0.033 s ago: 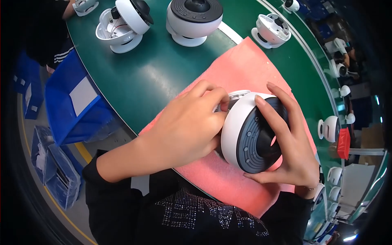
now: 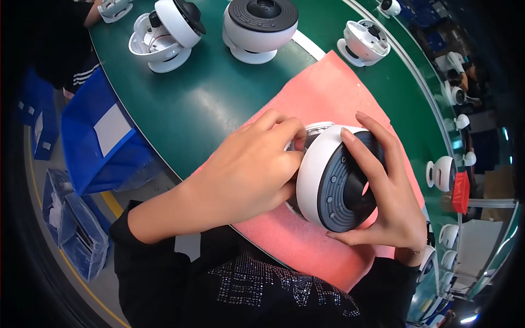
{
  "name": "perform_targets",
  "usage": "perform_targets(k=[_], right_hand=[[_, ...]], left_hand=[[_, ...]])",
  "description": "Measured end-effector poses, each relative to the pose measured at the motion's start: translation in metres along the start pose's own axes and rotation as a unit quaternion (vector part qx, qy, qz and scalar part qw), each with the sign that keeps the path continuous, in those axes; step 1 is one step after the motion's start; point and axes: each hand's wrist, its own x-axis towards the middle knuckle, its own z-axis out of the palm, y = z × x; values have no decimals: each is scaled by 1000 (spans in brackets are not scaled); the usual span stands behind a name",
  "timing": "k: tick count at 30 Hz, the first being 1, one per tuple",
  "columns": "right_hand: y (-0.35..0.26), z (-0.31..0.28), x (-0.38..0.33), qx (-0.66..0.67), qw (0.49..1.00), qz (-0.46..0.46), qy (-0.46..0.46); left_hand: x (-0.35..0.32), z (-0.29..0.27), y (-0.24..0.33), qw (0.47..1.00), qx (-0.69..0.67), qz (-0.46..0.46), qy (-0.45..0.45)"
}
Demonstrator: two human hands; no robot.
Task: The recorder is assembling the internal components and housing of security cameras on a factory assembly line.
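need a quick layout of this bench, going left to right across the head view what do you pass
blue bin → open white dome housing → left hand → white dome camera with dark ribbed face held over the pink mat → right hand → small white camera → red bin

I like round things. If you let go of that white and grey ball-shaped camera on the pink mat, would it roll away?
Probably a little. The round camera has a curved white shell, so it could rock or roll. The pink mat looks soft, which may slow it. Both the left hand and right hand steady it, hinting it won't sit still tilted like this.
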Motion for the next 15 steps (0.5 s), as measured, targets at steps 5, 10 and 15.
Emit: perform_targets(k=[5,10,15], right_hand=[[5,4,8,34,999,15,-17],[4,4,16,22,999,4,-23],[0,5,26,15,999,-20,-37]], left_hand=[[0,-31,-7,991,-56,-13,-123],[-12,-28,-15,993,-110,-25,-26],[-18,-42,-4,955,-235,-171,-57]])
